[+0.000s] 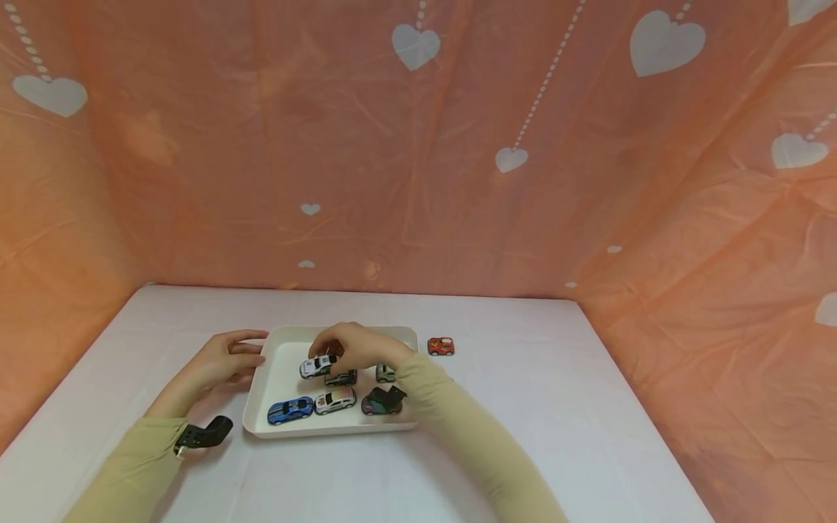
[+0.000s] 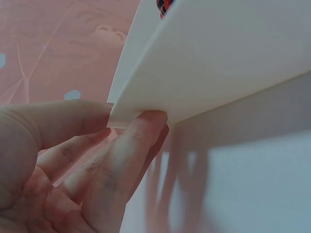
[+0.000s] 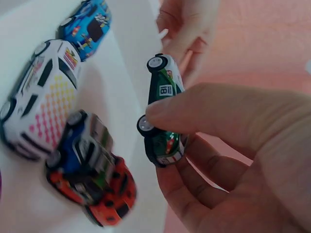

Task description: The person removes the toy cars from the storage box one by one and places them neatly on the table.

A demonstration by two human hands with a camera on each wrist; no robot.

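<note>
My right hand (image 1: 360,345) pinches a small white and green toy car (image 3: 167,97) between thumb and fingers, above the white tray (image 1: 277,374). My left hand (image 1: 219,357) is at the tray's left side; the left wrist view shows thumb and fingers pinching its rim (image 2: 141,82). Inside the tray, a blue toy car (image 1: 290,410) lies at the front left beside a white toy car with coloured dots (image 3: 51,99). A dark blue toy car (image 3: 87,150) overlaps a red-orange one (image 3: 116,194) in the right wrist view.
A red toy car (image 1: 441,346) stands on the white table just right of the tray. Another car (image 1: 386,373) and a dark multicoloured car (image 1: 379,405) are partly hidden by my right wrist and its black strap (image 1: 392,396). Orange cloth with hearts (image 1: 415,47) surrounds the table.
</note>
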